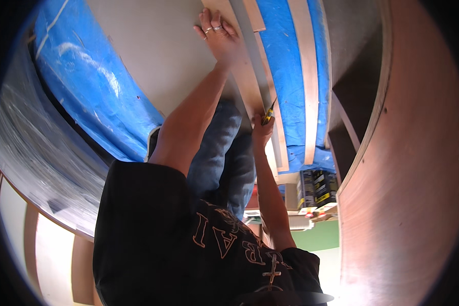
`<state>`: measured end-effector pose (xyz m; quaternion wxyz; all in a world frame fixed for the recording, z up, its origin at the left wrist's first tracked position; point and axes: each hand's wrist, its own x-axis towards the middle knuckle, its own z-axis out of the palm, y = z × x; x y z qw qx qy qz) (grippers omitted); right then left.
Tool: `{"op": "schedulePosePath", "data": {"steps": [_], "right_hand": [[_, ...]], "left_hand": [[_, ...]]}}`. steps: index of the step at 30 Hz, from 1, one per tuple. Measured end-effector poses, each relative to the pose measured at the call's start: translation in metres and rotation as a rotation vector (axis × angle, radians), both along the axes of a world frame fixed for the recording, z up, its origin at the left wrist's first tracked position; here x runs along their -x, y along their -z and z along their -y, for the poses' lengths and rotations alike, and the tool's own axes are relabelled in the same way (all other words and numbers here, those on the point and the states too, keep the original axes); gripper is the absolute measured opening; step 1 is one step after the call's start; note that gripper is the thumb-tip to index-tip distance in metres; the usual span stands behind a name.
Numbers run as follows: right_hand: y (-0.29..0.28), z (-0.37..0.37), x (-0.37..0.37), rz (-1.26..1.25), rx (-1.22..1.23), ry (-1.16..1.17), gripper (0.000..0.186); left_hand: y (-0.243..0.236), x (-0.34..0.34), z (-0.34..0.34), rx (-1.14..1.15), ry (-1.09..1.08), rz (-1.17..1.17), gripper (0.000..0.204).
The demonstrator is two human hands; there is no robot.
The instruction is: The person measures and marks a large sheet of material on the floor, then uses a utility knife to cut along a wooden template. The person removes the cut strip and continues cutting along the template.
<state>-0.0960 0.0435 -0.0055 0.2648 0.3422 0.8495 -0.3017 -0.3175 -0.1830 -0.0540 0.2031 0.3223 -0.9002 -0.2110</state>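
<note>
Beside right hand (262, 130): black-yellow boxes (317, 189)

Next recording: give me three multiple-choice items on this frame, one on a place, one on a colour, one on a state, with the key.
1. Where does the left hand lie?
A. flat on the wooden board
B. on the boxes
C. on the knee

2. What colour is the sheet under the boards?
A. green
B. blue
C. red

3. How is the right hand?
A. open and empty
B. flat on the floor
C. closed around a tool with a yellow handle

Key: 1 A, the fingers are spread on the board; 2 B, the plastic sheet is plainly blue; 3 C, the fingers wrap the tool by the metal strip.
</note>
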Motion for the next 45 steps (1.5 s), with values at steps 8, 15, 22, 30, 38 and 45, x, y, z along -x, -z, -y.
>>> {"op": "schedulePosePath", "data": {"steps": [8,15,22,30,38,45], "right_hand": [[-0.025,0.013,0.021,0.092,0.085,0.058,0.032],[-0.017,0.016,0.023,0.102,0.111,0.141,0.03],[-0.018,0.013,0.014,0.094,0.093,0.153,0.03],[-0.01,0.014,0.008,-0.004,0.038,0.082,0.031],[-0.015,0.016,0.01,-0.017,-0.076,-0.005,0.032],[-0.016,0.019,0.017,0.034,-0.042,0.032,0.029]], "left_hand": [[0.011,-0.002,0.007,0.089,0.022,0.087,0.043],[0.019,-0.003,0.006,0.106,0.022,0.067,0.044],[0.017,-0.004,0.006,0.117,0.035,0.102,0.041],[0.02,-0.002,0.009,0.167,0.079,-0.029,0.036],[0.022,-0.005,0.003,0.172,0.044,0.03,0.038],[0.02,-0.003,0.004,0.143,0.018,0.052,0.039]]}}
